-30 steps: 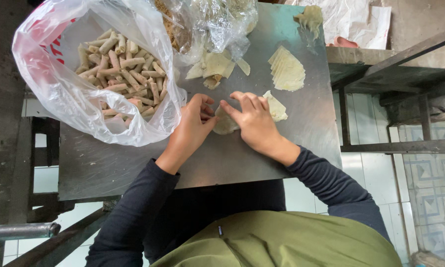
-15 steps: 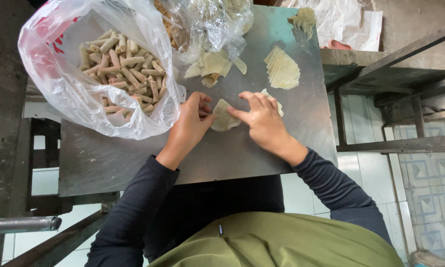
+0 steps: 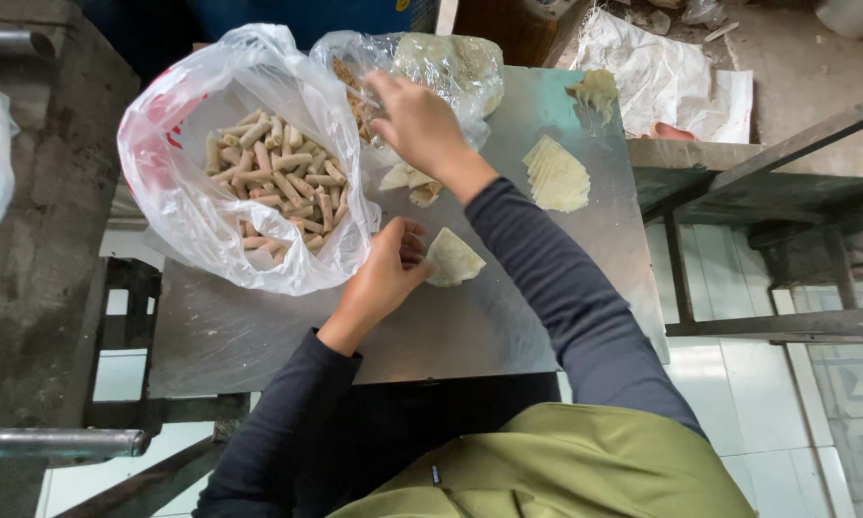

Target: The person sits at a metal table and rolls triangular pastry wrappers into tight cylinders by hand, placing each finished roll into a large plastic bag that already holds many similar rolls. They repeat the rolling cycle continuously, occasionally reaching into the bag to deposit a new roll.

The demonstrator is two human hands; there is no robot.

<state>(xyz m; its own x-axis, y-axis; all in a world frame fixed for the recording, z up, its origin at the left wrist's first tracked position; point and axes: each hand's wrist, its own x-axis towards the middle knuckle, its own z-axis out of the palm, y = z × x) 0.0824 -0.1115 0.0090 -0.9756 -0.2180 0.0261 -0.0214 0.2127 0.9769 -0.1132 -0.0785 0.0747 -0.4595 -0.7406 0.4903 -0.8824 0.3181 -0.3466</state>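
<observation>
On the steel table (image 3: 508,326), left hand (image 3: 384,278) pins a thin wrapper (image 3: 454,257) with curled fingertips; right hand (image 3: 417,120) reaches into the filling bag (image 3: 451,62), grip hidden. Wrapper looks limp, tear-prone: hold by edges.

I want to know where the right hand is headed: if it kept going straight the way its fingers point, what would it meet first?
Probably the clear plastic bag of filling that the right hand already reaches into.

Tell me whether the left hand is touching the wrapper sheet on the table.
Touching: the head view shows the left hand with its fingertips on the edge of the pale wrapper sheet.
</observation>
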